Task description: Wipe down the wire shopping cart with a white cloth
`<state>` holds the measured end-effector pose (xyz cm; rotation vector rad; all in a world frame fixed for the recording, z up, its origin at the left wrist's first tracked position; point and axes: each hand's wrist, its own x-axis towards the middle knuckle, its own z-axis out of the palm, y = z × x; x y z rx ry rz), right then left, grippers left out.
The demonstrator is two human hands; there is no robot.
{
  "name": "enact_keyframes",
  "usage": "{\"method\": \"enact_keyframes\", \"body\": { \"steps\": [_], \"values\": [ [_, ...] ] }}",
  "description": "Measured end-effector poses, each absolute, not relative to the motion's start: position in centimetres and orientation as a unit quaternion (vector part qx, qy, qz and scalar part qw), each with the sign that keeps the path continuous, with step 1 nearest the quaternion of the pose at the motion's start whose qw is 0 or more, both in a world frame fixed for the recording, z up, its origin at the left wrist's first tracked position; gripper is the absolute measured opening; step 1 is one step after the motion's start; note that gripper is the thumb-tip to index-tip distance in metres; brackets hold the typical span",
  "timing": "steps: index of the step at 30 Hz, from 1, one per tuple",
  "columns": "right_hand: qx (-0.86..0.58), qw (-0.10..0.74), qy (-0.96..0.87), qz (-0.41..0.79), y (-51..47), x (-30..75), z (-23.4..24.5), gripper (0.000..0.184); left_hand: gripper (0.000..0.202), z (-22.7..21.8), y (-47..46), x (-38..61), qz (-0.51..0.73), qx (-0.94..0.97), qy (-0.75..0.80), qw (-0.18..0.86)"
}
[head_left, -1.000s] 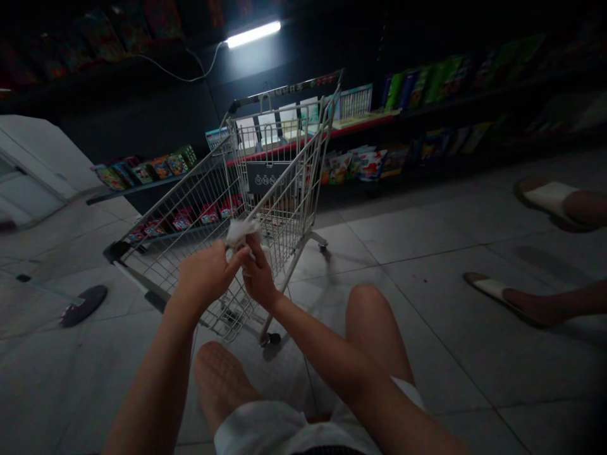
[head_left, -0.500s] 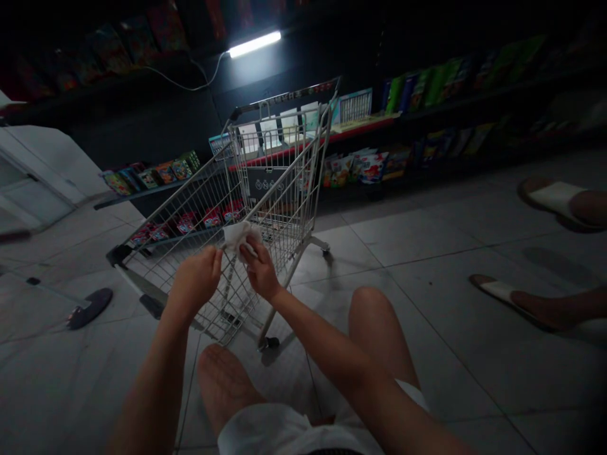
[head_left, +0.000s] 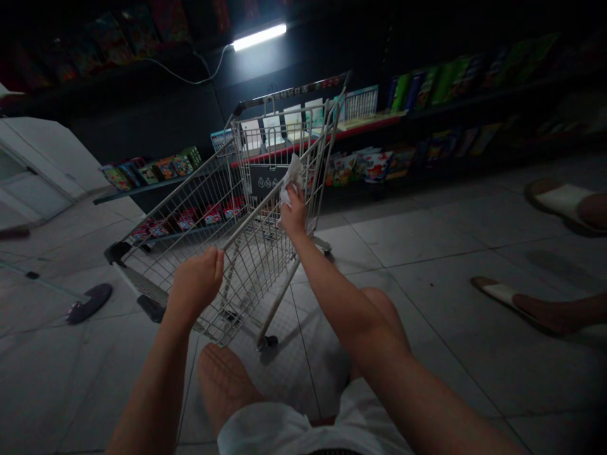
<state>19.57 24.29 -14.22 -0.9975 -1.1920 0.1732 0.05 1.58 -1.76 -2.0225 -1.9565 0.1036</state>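
A metal shopping cart (head_left: 256,253) stands before me, its near top rail slanting up to the right. My left hand (head_left: 196,281) is closed around that rail toward the cart's front end. Farther up the same rail, my right hand (head_left: 294,212) grips a crumpled white cloth (head_left: 293,174) and presses it against the rail. The cloth could be a wipe; its exact kind does not show. Part of the rail is hidden beneath the cloth and fingers. The black cart handle (head_left: 294,93) is at the far end.
Shelves with snack bags (head_left: 374,165), boxes (head_left: 165,167) and notebooks (head_left: 272,129) stand behind the cart. A lit tube lamp (head_left: 260,37) hangs above. A flat mop (head_left: 90,303) is on the tiled floor at left. Another person's sandalled feet (head_left: 516,303) are at right.
My right hand has slid the white cloth up along the rail, away from my left hand, toward the handle end. My left hand keeps its hold on the rail.
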Motion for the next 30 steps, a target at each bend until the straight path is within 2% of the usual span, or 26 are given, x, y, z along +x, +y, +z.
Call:
{"method": "enact_keyframes", "body": {
  "steps": [4, 8, 13, 16, 21, 25, 28, 30],
  "values": [
    [-0.453, 0.700, -0.543, 0.096, 19.3, 14.8, -15.3, 0.070, 0.044, -1.5, 1.6, 0.5, 0.043, -0.703, -0.692, 0.160],
    [-0.377, 0.674, -0.630, 0.081, 12.2, 11.0, -18.9, 0.073, 0.044, -1.5, 1.5, 0.4, 0.038, -0.705, -0.690, 0.157],
    [-0.249, 0.610, -0.752, 0.021, 11.1, 13.1, -24.4, 0.043, 0.044, -1.6, 1.3, 0.1, 0.038, -0.707, -0.690, 0.151],
    [-0.230, 0.568, -0.789, 0.039, 12.6, 15.3, -26.4, 0.034, 0.046, -1.7, 1.2, 0.0, 0.042, -0.702, -0.696, 0.146],
    [-0.280, 0.592, -0.749, 0.099, 11.1, 14.7, -28.9, 0.037, 0.045, -1.7, 1.1, 0.1, 0.039, -0.702, -0.695, 0.151],
    [-0.363, 0.606, -0.674, 0.217, 7.4, 13.4, -33.1, 0.047, 0.046, -1.5, 0.9, 0.3, 0.032, -0.701, -0.697, 0.148],
    [-0.428, 0.620, -0.603, 0.262, 6.4, 13.7, -35.7, 0.042, 0.046, -1.5, 0.7, 0.4, 0.029, -0.701, -0.696, 0.153],
    [-0.462, 0.639, -0.559, 0.258, 7.6, 14.4, -35.8, 0.038, 0.047, -1.5, 0.7, 0.5, 0.029, -0.699, -0.696, 0.161]
  ]
}}
